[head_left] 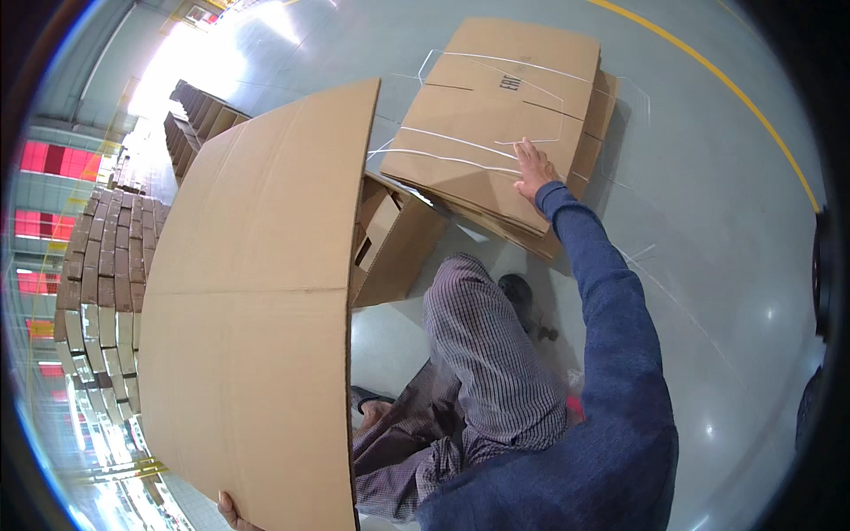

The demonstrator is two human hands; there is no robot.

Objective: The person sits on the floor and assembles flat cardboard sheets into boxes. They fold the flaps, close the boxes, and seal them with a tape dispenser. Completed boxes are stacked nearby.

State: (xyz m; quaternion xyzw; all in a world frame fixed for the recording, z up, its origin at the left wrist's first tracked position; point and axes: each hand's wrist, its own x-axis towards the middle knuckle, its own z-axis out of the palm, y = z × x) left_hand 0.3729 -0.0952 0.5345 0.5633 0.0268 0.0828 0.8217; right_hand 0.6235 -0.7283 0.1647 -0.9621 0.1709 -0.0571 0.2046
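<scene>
A large flat sheet of brown cardboard (257,221) stands upright on my left, a crease running across its middle. My left hand (234,511) grips its lower edge; only some fingers show, the rest being behind the sheet. With my right arm stretched forward, my right hand (536,173) lies on the near right part of a stack of flattened cardboard boxes (496,115), fingers spread. White straps (460,135) run loosely across the top of that stack. An open cardboard box (403,243) sits between the sheet and the stack, partly hidden by the sheet.
Many brown cartons (111,265) are piled high at the far left. More cardboard (199,124) stands behind the sheet near the bright doorway. A yellow line (708,66) curves over the grey floor (708,265) on the right. My bent knee (469,292) is close to the open box.
</scene>
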